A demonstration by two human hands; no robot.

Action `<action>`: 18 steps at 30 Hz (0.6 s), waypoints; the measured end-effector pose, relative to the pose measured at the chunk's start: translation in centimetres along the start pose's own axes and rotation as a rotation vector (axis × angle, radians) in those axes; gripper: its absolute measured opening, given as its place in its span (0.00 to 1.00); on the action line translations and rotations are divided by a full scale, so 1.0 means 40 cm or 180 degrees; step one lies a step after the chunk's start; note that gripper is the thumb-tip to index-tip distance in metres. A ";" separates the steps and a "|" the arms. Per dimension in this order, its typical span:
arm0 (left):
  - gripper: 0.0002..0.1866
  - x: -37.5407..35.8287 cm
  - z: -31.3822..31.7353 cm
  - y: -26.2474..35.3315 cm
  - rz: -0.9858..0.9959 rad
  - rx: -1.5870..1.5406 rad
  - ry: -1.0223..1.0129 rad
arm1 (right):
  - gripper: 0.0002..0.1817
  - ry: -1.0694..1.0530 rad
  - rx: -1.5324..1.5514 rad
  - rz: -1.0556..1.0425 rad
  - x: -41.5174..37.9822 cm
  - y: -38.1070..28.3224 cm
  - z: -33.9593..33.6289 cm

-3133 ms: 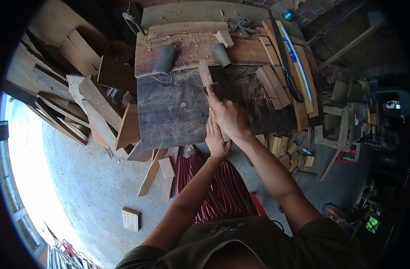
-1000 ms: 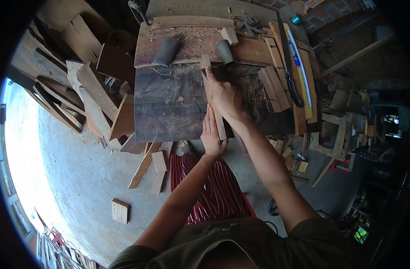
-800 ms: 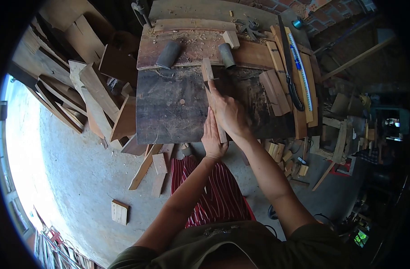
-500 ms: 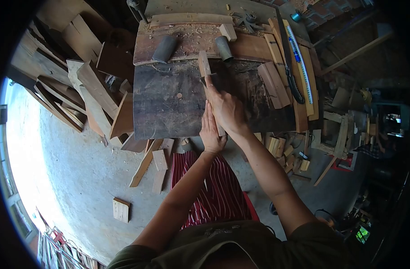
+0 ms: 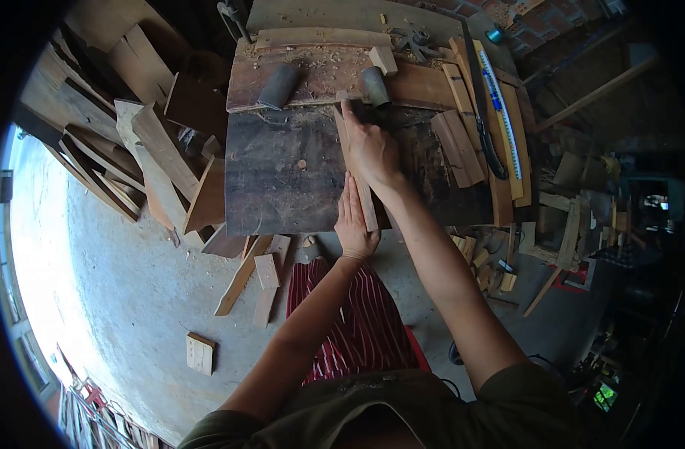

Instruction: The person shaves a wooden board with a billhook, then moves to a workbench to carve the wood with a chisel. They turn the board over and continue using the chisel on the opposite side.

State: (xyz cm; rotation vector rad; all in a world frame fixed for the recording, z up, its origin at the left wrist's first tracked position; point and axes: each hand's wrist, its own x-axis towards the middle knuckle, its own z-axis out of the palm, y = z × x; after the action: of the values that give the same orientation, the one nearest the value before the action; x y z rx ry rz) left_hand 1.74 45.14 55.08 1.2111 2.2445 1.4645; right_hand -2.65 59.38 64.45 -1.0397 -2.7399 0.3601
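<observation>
A narrow wooden strip [image 5: 368, 208] lies lengthwise on the dark board [image 5: 264, 165], pointing away from me. Near its close end my left hand [image 5: 354, 224] holds it, the fingers stretched along its left side. My right hand [image 5: 374, 153] rests over the strip farther up, with the index finger reaching its far end. The dark thin piece, like sandpaper, under the right hand is hidden now; its edges showed earlier. Beyond the strip lie two curved dark sheets, one at left [image 5: 280, 86] and one at right [image 5: 375, 86].
Right of the strip are wooden blocks [image 5: 458, 148], a handsaw [image 5: 483, 112] and a blue-and-white marked strip [image 5: 505, 112]. A small wood block [image 5: 383, 60] and shavings lie at the back. Boards [image 5: 163, 150] lean at left; offcuts [image 5: 266, 280] lie on the floor.
My right hand has slid forward along the strip to its far end. The left hand stays near the close end. The dark piece's edges have gone from sight.
</observation>
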 end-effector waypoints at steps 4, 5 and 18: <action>0.48 0.003 0.002 -0.003 0.0019 -0.0050 0.0014 | 0.36 -0.0458 -0.0202 0.0128 -0.031 -0.007 -0.032; 0.48 -0.004 0.005 -0.009 0.0050 0.0020 0.0023 | 0.35 -0.0557 -0.0093 0.0157 -0.055 -0.004 -0.036; 0.51 0.002 0.000 -0.004 0.0091 0.0039 0.0005 | 0.40 -0.0519 0.0377 0.0313 -0.030 0.002 -0.024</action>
State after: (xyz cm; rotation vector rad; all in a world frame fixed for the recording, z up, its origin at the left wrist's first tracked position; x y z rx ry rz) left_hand 1.60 45.18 54.97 1.2512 2.2495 1.4645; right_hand -1.48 58.79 65.23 -1.1635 -2.7730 0.6408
